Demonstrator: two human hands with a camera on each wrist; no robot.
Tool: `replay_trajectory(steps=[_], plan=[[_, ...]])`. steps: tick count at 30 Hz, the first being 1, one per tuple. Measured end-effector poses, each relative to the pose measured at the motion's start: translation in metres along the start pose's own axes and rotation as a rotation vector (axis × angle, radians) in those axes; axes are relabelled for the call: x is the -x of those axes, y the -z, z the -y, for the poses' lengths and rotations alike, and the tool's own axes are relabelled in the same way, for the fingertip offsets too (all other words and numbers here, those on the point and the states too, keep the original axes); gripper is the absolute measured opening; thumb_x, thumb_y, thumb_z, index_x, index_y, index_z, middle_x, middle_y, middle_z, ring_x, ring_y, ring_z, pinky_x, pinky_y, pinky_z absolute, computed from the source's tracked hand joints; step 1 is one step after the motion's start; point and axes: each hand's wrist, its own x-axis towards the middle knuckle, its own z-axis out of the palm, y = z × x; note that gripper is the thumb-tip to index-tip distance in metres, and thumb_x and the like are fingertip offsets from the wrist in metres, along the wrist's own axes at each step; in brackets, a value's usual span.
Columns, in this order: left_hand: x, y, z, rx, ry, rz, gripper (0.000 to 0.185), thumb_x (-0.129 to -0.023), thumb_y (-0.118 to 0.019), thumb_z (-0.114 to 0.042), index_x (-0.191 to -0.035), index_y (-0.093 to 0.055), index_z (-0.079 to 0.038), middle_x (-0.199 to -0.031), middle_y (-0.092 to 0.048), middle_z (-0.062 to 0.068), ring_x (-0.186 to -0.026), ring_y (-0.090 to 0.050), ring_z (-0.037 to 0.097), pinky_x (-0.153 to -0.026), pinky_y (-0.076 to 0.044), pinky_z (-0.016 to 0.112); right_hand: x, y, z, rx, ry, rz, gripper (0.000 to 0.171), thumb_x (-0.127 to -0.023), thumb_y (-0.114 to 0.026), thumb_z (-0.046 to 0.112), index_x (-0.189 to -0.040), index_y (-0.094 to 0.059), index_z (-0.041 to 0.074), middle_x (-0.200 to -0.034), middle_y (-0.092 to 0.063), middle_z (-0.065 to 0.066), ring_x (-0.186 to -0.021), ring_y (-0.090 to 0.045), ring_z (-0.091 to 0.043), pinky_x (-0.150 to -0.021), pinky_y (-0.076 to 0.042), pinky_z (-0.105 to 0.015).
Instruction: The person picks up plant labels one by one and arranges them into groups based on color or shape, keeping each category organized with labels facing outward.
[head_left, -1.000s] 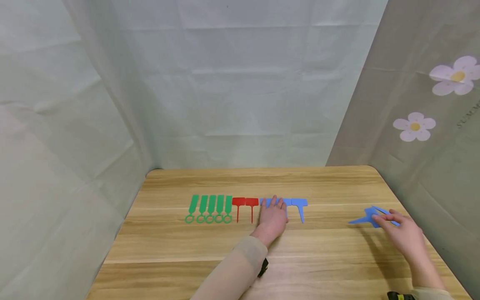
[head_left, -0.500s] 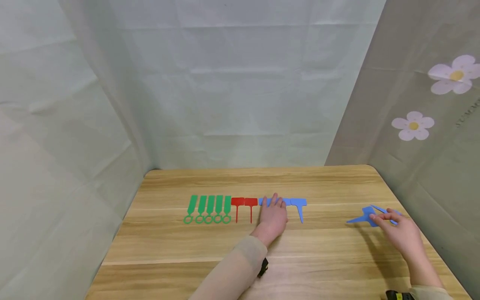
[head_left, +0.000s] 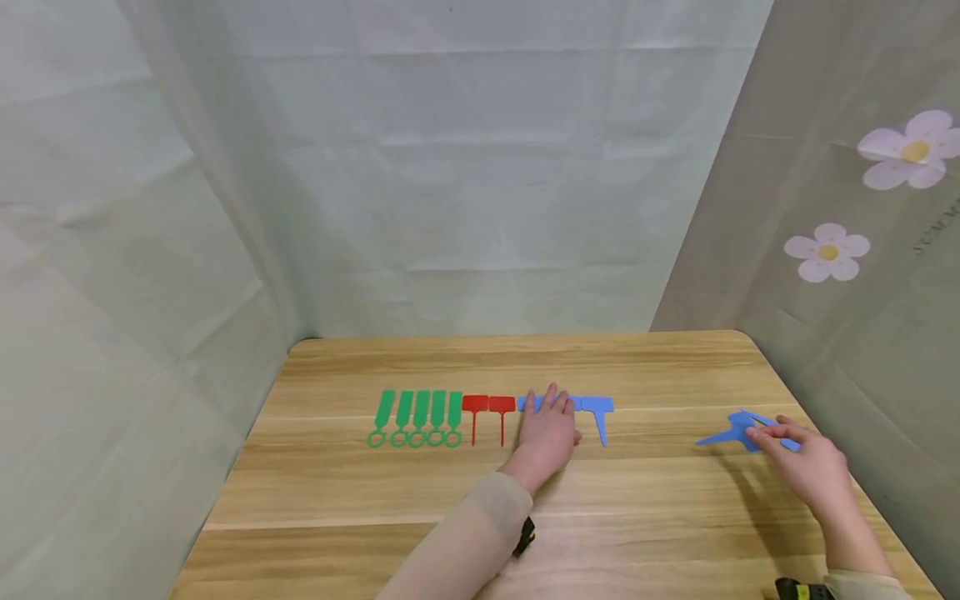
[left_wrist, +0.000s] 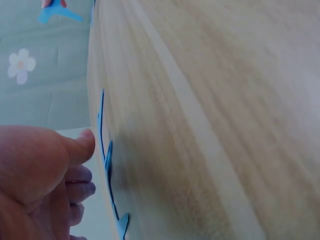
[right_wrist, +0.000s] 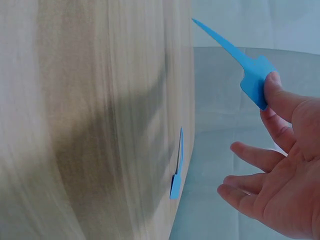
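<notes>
My right hand (head_left: pixel 813 471) pinches a blue T-shaped plant label (right_wrist: pixel 256 82) by its wide head, between thumb and index finger, above the table's right side. Its pointed stem aims left in the head view. Over a row of blue plant labels (head_left: pixel 598 405) lies my left hand (head_left: pixel 546 435), fingers spread and fairly straight, hiding part of the row. The left wrist view catches these labels (left_wrist: pixel 108 165) nearly edge-on beside the thumb. Another blue label (right_wrist: pixel 175 186) lies on the table near the right hand.
Left of the blue row lie two red T-shaped labels (head_left: pixel 475 403), then several green tags with ring ends (head_left: pixel 405 410), all lined up on the wooden table (head_left: pixel 360 492). Pale cloth walls (head_left: pixel 480 192) enclose the table's back and sides.
The label in my right hand tilts slightly, and that hand shifts a little. My left hand stays over the blue row with only slight finger movement. The lined-up labels keep their places.
</notes>
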Motion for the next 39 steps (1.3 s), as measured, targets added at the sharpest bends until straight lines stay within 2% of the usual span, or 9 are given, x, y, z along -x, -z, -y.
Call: replay_trajectory(steps=[6,10,17,25,30,33,39], plan=[[-0.003,-0.002,-0.007,0.013,-0.011,-0.033,0.067,-0.109,-0.057,-0.052,-0.164,-0.046,-0.017,-0.17,-0.04,-0.004,-0.163,-0.019,0.02,-0.13,-0.02,0.054,-0.005,-0.001,0.001,0.008,0.082,0.078,0.068,-0.114,-0.046,0.049,-0.136,-0.059,-0.014,-0.16,-0.032,-0.041,-0.143,-0.025,-0.071,-0.101,-0.036,-0.079],[-0.007,-0.005,-0.012,0.014,-0.017,-0.041,0.066,-0.109,-0.057,-0.052,-0.164,-0.046,-0.018,-0.17,-0.04,-0.004,-0.163,-0.019,0.019,-0.13,-0.02,0.054,-0.012,-0.006,0.011,-0.01,0.117,0.135,0.062,-0.115,-0.043,0.048,-0.134,-0.058,-0.01,-0.161,-0.03,-0.043,-0.143,-0.026,-0.07,-0.102,-0.037,-0.08],[-0.011,-0.006,-0.021,-0.033,-0.03,-0.064,0.064,-0.109,-0.057,-0.053,-0.163,-0.05,-0.018,-0.168,-0.044,-0.006,-0.162,-0.024,0.019,-0.13,-0.023,0.052,-0.023,-0.019,0.032,-0.058,0.163,0.202,0.055,-0.114,-0.047,0.048,-0.121,-0.061,-0.005,-0.163,-0.029,-0.041,-0.145,-0.025,-0.069,-0.105,-0.037,-0.08],[-0.015,-0.009,-0.032,-0.045,-0.029,-0.054,0.063,-0.109,-0.055,-0.054,-0.163,-0.049,-0.021,-0.168,-0.044,-0.009,-0.162,-0.023,0.018,-0.13,-0.021,0.052,-0.031,-0.032,0.045,-0.062,0.207,0.202,0.049,-0.113,-0.053,0.046,-0.111,-0.067,0.0,-0.162,-0.034,-0.04,-0.145,-0.03,-0.067,-0.104,-0.043,-0.075],[-0.014,-0.012,-0.035,-0.037,-0.02,-0.04,0.062,-0.109,-0.055,-0.054,-0.162,-0.05,-0.021,-0.166,-0.045,-0.01,-0.162,-0.025,0.018,-0.13,-0.022,0.053,-0.035,-0.038,0.049,-0.077,0.201,0.227,0.048,-0.113,-0.054,0.046,-0.108,-0.067,0.0,-0.161,-0.035,-0.041,-0.146,-0.03,-0.066,-0.105,-0.044,-0.073],[-0.015,-0.013,-0.038,-0.039,-0.017,-0.033,0.062,-0.11,-0.054,-0.053,-0.162,-0.051,-0.021,-0.166,-0.046,-0.01,-0.161,-0.026,0.018,-0.129,-0.024,0.055,-0.038,-0.039,0.051,-0.061,0.199,0.241,0.052,-0.113,-0.054,0.046,-0.114,-0.067,-0.004,-0.16,-0.036,-0.041,-0.146,-0.031,-0.065,-0.105,-0.044,-0.073],[-0.019,-0.014,-0.043,-0.042,-0.007,0.002,0.063,-0.111,-0.048,-0.054,-0.165,-0.045,-0.022,-0.169,-0.04,-0.01,-0.163,-0.022,0.018,-0.13,-0.02,0.054,-0.051,-0.04,0.054,-0.014,0.208,0.275,0.063,-0.113,-0.055,0.045,-0.139,-0.063,-0.012,-0.159,-0.039,-0.039,-0.144,-0.036,-0.063,-0.109,-0.042,-0.072]])
